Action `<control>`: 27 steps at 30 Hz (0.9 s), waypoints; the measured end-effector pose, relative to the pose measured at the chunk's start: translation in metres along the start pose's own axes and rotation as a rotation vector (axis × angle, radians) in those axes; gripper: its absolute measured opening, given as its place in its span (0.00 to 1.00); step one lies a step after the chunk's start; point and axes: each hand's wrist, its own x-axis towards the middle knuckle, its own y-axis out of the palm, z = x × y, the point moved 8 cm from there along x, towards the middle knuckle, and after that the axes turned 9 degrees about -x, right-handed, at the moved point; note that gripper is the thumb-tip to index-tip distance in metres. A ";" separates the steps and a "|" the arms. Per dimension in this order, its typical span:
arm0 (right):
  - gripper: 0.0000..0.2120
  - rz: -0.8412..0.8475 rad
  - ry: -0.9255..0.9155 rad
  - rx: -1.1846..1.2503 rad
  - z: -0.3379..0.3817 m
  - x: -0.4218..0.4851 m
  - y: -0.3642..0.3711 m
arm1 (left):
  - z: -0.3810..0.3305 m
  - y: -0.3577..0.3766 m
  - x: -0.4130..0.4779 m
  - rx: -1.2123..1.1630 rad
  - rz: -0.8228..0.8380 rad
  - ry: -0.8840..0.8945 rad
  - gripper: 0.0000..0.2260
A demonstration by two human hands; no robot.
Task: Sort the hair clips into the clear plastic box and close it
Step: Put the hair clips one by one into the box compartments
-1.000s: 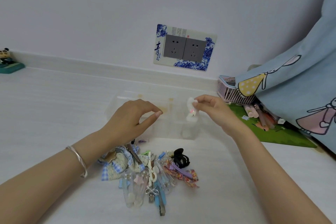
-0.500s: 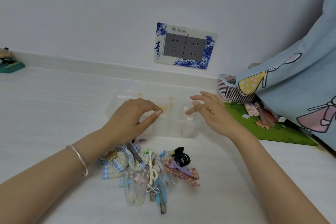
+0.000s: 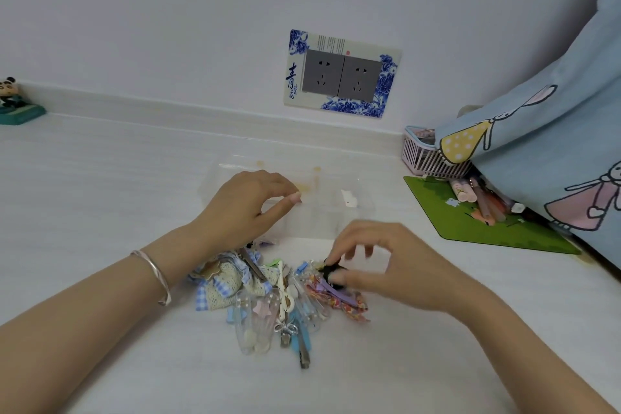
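The clear plastic box (image 3: 364,203) stands open on the white table, with a small white clip (image 3: 348,200) lying in its right compartment. My left hand (image 3: 247,203) rests on the box's front edge, thumb and fingers pinching its wall. In front of the box lies a pile of several hair clips (image 3: 268,296): checked bows, clear snap clips, a patterned red one. My right hand (image 3: 379,265) is down at the pile's right side, thumb and forefinger pinching a black claw clip (image 3: 331,270).
A green mat (image 3: 470,225) with pens and a pink basket (image 3: 425,156) lie to the right under a blue cartoon cloth (image 3: 544,144). A panda figurine (image 3: 13,102) stands far left. A wall socket (image 3: 341,74) is behind the box.
My right hand let the white clip fall into the box, then came down and back to the pile and took hold of the black claw clip. My left hand stayed put.
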 end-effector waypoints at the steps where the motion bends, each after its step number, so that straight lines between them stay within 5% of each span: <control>1: 0.09 0.038 0.005 -0.041 0.000 -0.004 0.009 | 0.000 0.000 0.000 -0.001 -0.002 0.003 0.19; 5: 0.16 0.036 -0.058 -0.162 0.002 -0.011 0.022 | 0.000 0.001 0.000 0.000 -0.001 0.004 0.20; 13: 0.03 -0.087 -0.105 -0.125 0.014 -0.009 0.024 | 0.001 0.001 -0.001 0.002 -0.010 -0.003 0.18; 19: 0.06 -0.099 -0.070 -0.097 0.003 -0.011 0.021 | 0.002 0.001 -0.001 0.009 -0.011 0.000 0.16; 27: 0.03 -0.294 0.145 0.521 -0.017 0.000 -0.022 | -0.001 0.005 0.000 0.018 -0.007 0.025 0.18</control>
